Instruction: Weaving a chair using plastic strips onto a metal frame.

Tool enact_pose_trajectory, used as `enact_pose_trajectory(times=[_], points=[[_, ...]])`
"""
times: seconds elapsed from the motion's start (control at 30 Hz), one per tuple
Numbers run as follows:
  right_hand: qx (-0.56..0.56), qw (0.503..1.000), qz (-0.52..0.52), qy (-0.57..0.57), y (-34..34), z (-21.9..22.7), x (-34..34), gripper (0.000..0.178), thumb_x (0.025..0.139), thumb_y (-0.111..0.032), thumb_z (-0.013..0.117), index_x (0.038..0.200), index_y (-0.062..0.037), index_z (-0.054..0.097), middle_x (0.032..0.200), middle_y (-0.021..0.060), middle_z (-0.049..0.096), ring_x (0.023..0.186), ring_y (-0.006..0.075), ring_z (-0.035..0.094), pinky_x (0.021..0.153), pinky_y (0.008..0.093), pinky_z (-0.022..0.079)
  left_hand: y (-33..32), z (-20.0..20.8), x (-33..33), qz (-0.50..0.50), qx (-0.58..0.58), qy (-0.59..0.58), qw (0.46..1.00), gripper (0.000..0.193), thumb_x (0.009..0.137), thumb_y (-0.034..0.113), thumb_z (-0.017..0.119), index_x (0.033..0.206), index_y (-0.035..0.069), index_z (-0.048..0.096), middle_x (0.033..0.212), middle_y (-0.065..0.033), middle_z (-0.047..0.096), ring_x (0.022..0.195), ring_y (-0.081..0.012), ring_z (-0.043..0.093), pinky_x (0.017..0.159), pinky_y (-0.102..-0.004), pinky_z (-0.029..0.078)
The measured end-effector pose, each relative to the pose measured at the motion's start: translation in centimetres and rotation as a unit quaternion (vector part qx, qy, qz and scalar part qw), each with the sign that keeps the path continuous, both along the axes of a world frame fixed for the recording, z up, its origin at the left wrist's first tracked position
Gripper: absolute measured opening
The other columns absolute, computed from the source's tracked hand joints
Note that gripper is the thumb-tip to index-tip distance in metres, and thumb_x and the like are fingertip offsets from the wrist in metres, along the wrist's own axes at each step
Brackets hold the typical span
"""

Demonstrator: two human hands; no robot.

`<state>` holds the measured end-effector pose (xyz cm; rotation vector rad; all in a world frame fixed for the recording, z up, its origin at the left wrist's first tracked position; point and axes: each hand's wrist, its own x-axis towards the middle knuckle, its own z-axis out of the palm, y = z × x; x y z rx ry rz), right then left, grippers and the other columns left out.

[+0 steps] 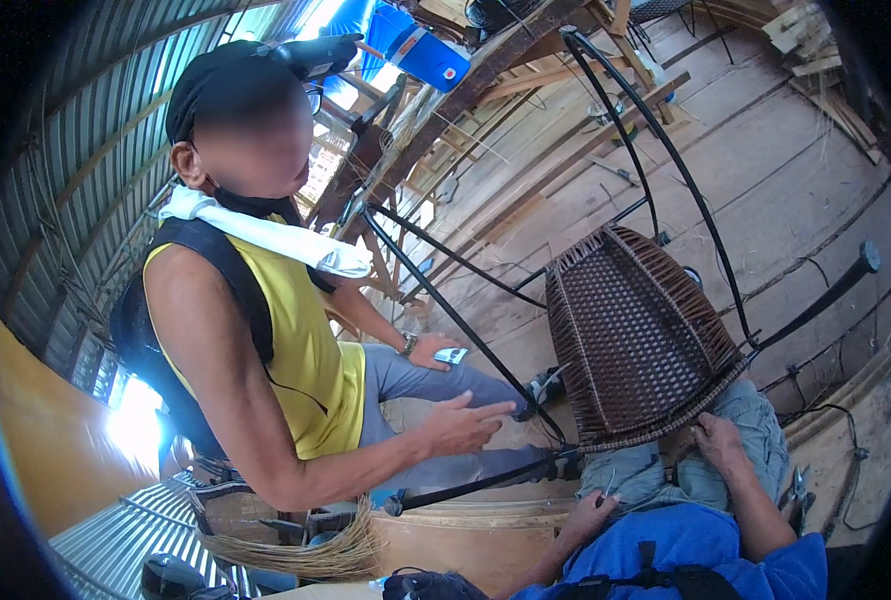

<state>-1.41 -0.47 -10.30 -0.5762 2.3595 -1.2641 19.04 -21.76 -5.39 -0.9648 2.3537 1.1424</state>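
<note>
A dark brown woven wicker panel (646,340) is bound on a black metal chair frame (681,160), which lies tipped before me over my knees. My right hand (723,445) is closed at the panel's near edge, fingertips curled at the weave; what they pinch is hidden. Lower and to the left, near my thigh, my left hand (588,515) is closed around a small thin metal tool (609,482), whose kind is too small to tell. It stays apart from the panel.
A person in a yellow sleeveless shirt (306,380) sits at left, one hand (466,425) stretched toward the frame, the other holding a small packet (451,355). Pliers (798,485) lie at my right. A bundle of cane strands (306,545) is at lower left; a blue cooler (426,55) stands behind.
</note>
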Motion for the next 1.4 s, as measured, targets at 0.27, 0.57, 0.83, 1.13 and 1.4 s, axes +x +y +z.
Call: enact_pose_trajectory(times=[0.27, 0.57, 0.83, 1.13, 1.4], points=[[-0.095, 0.995, -0.034, -0.017, 0.6, 2.3, 0.2, 0.019, 0.088, -0.020, 0.057, 0.093, -0.0019, 0.059, 0.085, 0.0212, 0.060, 0.082, 0.0402, 0.059, 0.069, 0.0450, 0.046, -0.7, -0.6, 0.1, -0.003, -0.014, -0.031, 0.999, 0.051, 0.085, 0.049, 0.057, 0.095, -0.002, 0.060, 0.081, -0.0147, 0.061, 0.076, -0.0229, 0.056, 0.072, -0.0373, 0.045], [0.085, 0.938, -0.322, 0.092, 15.2, -2.1, 3.2, 0.023, 0.088, -0.017, 0.051, 0.107, -0.0060, 0.057, 0.090, 0.0180, 0.059, 0.088, 0.0355, 0.058, 0.075, 0.0431, 0.047, -0.1, 0.8, -1.0, 0.012, 0.041, 0.051, 0.998, 0.027, 0.087, 0.030, 0.060, 0.091, 0.003, 0.058, 0.070, -0.0012, 0.054, 0.061, -0.0113, 0.049, 0.056, -0.0276, 0.040], [0.312, 0.868, -0.367, 0.120, 22.1, -7.0, 5.2, 0.042, 0.088, -0.013, 0.044, 0.130, -0.0100, 0.042, 0.092, 0.0201, 0.060, 0.092, 0.0376, 0.059, 0.077, 0.0466, 0.048, 0.6, 1.8, -1.8, 0.081, 0.112, 0.039, 0.990, 0.021, 0.089, 0.025, 0.058, 0.078, 0.009, 0.049, 0.059, 0.0043, 0.043, 0.048, -0.0064, 0.039, 0.042, -0.0237, 0.030], [0.485, 0.846, -0.189, 0.112, 24.9, -10.0, 2.5, 0.043, 0.087, -0.013, 0.047, 0.130, -0.0050, 0.045, 0.098, 0.0232, 0.063, 0.086, 0.0385, 0.062, 0.073, 0.0469, 0.049, 0.6, 2.1, -1.7, 0.124, 0.150, 0.033, 0.980, 0.022, 0.089, 0.024, 0.058, 0.077, 0.010, 0.045, 0.057, 0.0044, 0.039, 0.045, -0.0056, 0.034, 0.040, -0.0229, 0.027], [0.271, 0.849, -0.419, 0.175, 24.4, -6.4, 3.5, 0.024, 0.083, -0.016, 0.060, 0.106, -0.0086, 0.061, 0.100, 0.0155, 0.063, 0.095, 0.0291, 0.059, 0.084, 0.0359, 0.045, 0.1, 2.0, -1.4, 0.147, 0.164, 0.008, 0.975, 0.021, 0.089, 0.024, 0.058, 0.080, 0.008, 0.048, 0.058, 0.0039, 0.040, 0.047, -0.0058, 0.037, 0.042, -0.0227, 0.030]])
